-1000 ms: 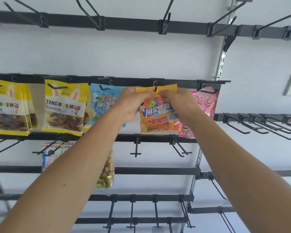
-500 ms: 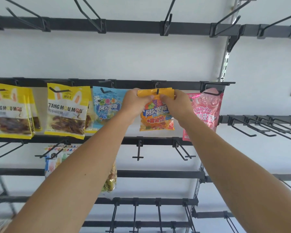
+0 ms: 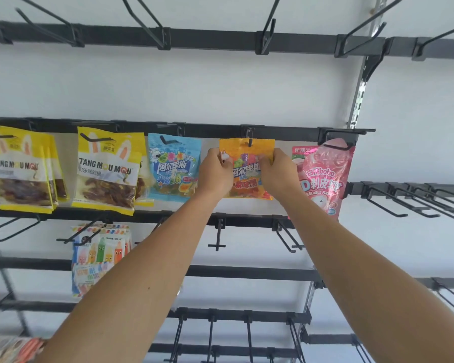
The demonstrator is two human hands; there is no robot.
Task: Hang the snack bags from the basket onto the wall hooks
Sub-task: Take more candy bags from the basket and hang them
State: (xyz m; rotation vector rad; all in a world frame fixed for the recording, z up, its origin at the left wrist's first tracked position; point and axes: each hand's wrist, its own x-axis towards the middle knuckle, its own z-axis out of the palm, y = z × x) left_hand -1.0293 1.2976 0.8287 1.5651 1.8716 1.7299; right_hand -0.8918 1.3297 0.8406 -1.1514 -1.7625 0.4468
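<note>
An orange gummy bag [image 3: 247, 153] hangs from a black wall hook [image 3: 250, 138] on the middle rail, the hook's tip showing through the hole at its top. My left hand [image 3: 216, 172] grips the bag's left side and my right hand [image 3: 277, 172] grips its right side, both below the top seal. Beside it on the same rail hang a blue gummy bag [image 3: 172, 166] to the left and a pink bag [image 3: 325, 174] to the right. The basket is out of view.
Yellow bags [image 3: 108, 169] and more yellow bags [image 3: 19, 171] hang at the left. A colourful pack [image 3: 97, 255] hangs one rail lower. Bare hooks [image 3: 393, 203] stick out at the right, along the top rail [image 3: 215, 41] and on the lower rails [image 3: 247, 315].
The orange bag has gone onto the hook and hangs flat. Both hands have slid down from its top edge to its sides. The camera has moved closer and tilted up a little.
</note>
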